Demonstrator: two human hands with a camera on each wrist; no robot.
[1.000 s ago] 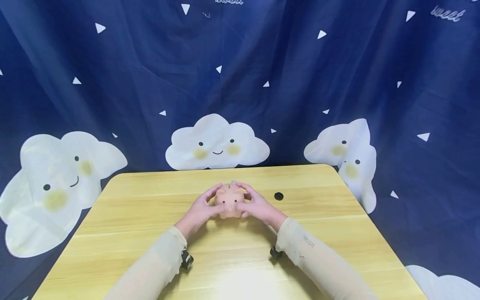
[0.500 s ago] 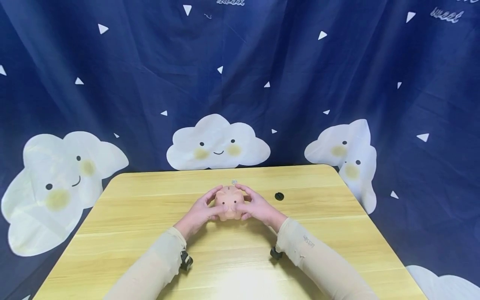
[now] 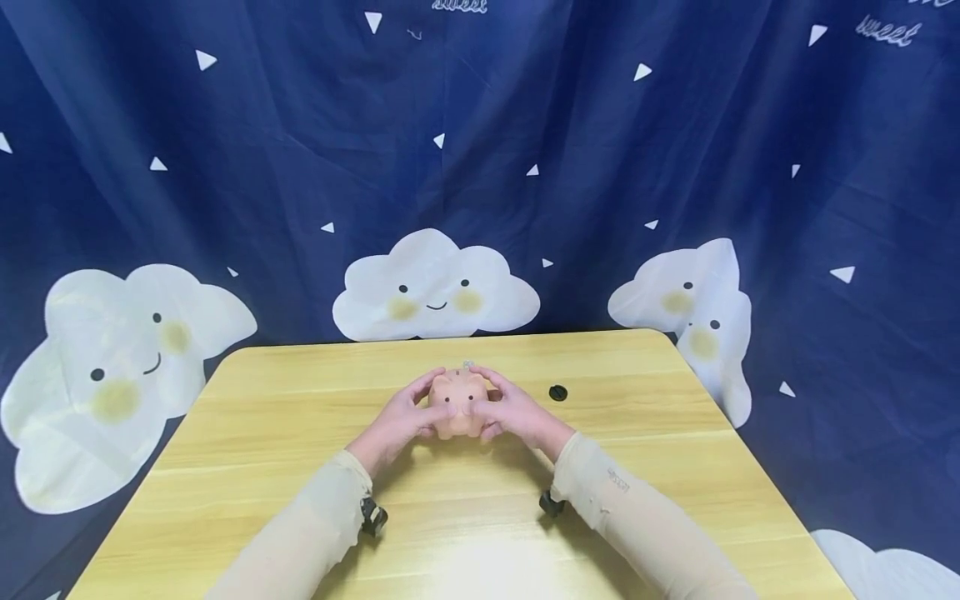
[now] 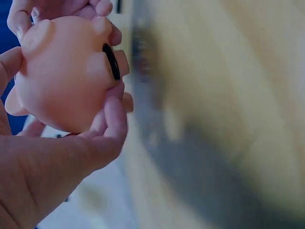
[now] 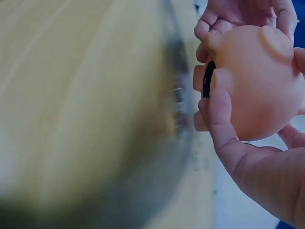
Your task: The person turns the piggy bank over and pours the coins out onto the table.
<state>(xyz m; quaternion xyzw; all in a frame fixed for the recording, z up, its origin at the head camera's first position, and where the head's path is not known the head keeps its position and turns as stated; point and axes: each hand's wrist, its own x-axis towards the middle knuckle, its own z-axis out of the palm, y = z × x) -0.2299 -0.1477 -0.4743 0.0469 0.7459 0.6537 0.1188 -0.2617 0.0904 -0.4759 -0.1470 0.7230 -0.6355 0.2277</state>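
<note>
Between the two hands, lifted a little off the table (image 3: 300, 417), sat a small pink piggy bank (image 3: 457, 404), its face turned toward the person. The left hand (image 3: 401, 421) cupped its one side with curled fingers and the thumb laid across the front. The right hand (image 3: 517, 412) gripped the opposite side the same way, fingers wrapped over the top and thumb near the snout. From the left wrist, the piggy bank (image 4: 66, 71) showed a black ring (image 4: 111, 61) on its underside, with fingertips from both hands pressed around it. The right wrist view showed the same black ring (image 5: 208, 78) beside the right thumb (image 5: 220, 112). Just beyond the right hand, a small black cap (image 3: 557, 392) lay on the wood. Behind the table hung a dark blue curtain (image 3: 480, 167) printed with smiling white clouds.
</note>
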